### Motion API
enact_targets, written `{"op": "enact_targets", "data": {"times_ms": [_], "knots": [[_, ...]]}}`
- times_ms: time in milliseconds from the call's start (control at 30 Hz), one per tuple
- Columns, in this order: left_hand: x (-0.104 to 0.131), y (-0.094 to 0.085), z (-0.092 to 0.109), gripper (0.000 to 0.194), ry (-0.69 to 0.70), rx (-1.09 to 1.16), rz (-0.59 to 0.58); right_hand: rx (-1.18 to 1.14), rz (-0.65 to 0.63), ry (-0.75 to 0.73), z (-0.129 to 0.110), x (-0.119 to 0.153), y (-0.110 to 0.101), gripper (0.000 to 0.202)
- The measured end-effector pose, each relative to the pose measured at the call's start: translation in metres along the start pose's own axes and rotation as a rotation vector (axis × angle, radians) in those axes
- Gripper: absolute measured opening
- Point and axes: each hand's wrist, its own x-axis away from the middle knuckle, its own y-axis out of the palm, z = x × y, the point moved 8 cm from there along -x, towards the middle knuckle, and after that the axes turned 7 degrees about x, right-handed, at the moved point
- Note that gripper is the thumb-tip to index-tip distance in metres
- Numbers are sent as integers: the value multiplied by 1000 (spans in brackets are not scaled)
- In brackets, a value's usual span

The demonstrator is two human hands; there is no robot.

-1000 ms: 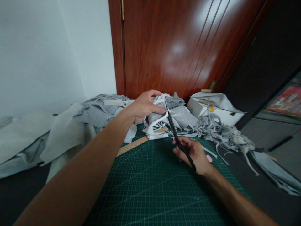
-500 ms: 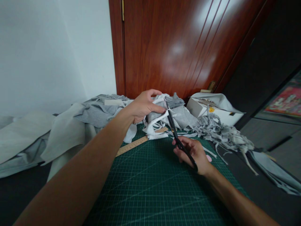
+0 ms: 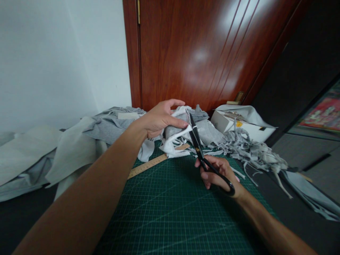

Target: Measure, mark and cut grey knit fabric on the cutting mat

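Over the far part of the green cutting mat, my left hand (image 3: 164, 118) is closed on a piece of white and grey fabric (image 3: 182, 114), thumb pressed against its edge. Part of the white fabric hangs down in a loop toward the mat. My right hand (image 3: 217, 171) holds black scissors (image 3: 199, 150) by their handles. The blades point up and away, at the fabric's right edge beside my left thumb, with a bit of white material against them. Beneath the fabric lies a wooden ruler (image 3: 148, 165), partly covered by it.
The green cutting mat (image 3: 170, 212) spans the middle. Grey and white cloth (image 3: 111, 127) is heaped at left. At right are tangled grey fabric strips (image 3: 247, 150) and a white box (image 3: 255, 131). A reddish wooden door (image 3: 180, 53) stands behind.
The scissors have turned in my right hand so the handle loops show more, and the blades look wider against the fabric. My left hand has barely shifted.
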Motion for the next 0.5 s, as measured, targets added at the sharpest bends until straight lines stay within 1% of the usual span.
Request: {"op": "enact_targets", "data": {"times_ms": [133, 233, 500], "knots": [[0, 0, 0, 83, -8, 17, -2, -21, -20, -42, -5, 0, 0, 26], [0, -1, -1, 79, -31, 16, -3, -19, -40, -61, -6, -1, -1, 25], [0, -3, -3, 75, -69, -22, 9, -15, -40, -55, -4, -1, -5, 29]]}}
